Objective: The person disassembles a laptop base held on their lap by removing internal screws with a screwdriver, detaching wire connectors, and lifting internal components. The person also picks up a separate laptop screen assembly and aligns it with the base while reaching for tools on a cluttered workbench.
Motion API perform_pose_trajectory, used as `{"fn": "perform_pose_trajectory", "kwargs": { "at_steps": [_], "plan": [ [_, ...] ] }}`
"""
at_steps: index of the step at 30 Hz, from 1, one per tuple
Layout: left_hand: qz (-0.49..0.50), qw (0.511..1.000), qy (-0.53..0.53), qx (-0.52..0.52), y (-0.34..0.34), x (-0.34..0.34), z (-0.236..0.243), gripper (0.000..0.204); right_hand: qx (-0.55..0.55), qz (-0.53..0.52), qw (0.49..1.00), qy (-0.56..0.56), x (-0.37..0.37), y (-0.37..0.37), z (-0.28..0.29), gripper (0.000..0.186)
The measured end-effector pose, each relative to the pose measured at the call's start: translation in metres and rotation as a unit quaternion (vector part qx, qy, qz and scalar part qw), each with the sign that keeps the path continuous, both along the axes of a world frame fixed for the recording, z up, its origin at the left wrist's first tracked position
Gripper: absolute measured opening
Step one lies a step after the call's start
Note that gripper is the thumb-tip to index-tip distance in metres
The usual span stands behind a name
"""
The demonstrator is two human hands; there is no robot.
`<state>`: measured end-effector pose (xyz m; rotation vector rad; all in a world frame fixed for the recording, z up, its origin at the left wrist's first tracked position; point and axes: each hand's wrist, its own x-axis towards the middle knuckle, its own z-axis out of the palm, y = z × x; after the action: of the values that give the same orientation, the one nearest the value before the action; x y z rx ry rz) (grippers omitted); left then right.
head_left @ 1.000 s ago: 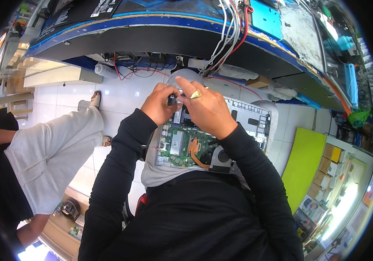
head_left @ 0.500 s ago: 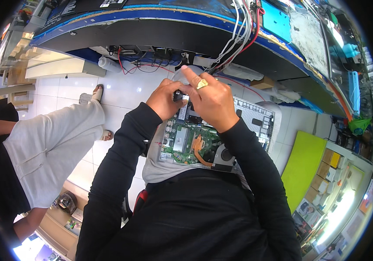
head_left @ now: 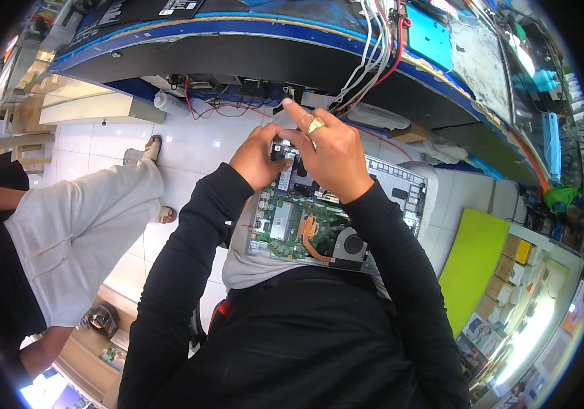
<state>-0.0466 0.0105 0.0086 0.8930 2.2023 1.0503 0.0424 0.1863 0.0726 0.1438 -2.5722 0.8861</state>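
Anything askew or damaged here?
The opened silver laptop base rests on the person's grey-clad lap, under the left hand and ringed right hand, an odd work surface. The black, blue-edged workbench has a ragged front edge, tan showing through; white and red cables droop over it.

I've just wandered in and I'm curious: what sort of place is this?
Perhaps an electronics repair shop: an opened laptop with its green circuit board and fan bare rests on the person's lap, and cables hang over the workbench ahead.
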Motion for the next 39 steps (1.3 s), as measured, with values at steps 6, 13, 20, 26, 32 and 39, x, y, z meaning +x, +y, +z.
{"fn": "perform_pose_trajectory", "kwargs": {
  "at_steps": [6, 13, 20, 26, 32, 39],
  "plan": [
    [0.058, 0.993, -0.097, -0.015, 0.006, 0.003, 0.014, 0.082, -0.031, 0.014, 0.999, -0.002, -0.001, 0.002, 0.000, 0.064],
    [0.038, 0.996, -0.080, 0.022, 0.003, -0.002, 0.001, 0.082, -0.029, 0.004, 1.000, -0.007, 0.000, 0.001, 0.001, 0.060],
    [0.025, 0.999, -0.040, 0.013, -0.002, -0.002, -0.012, 0.074, -0.025, -0.013, 0.999, 0.027, 0.001, 0.003, -0.004, 0.055],
    [0.029, 0.996, -0.087, -0.003, 0.000, 0.000, -0.007, 0.064, -0.030, -0.025, 0.998, -0.057, 0.004, 0.002, 0.003, 0.056],
    [0.028, 0.994, -0.100, 0.027, 0.000, -0.001, -0.014, 0.068, -0.084, -0.001, 0.996, -0.037, 0.004, 0.005, -0.001, 0.054],
    [0.028, 0.996, -0.074, 0.033, 0.001, -0.002, -0.012, 0.067, -0.049, -0.008, 0.998, 0.049, -0.002, 0.004, -0.008, 0.051]
  ]
}}
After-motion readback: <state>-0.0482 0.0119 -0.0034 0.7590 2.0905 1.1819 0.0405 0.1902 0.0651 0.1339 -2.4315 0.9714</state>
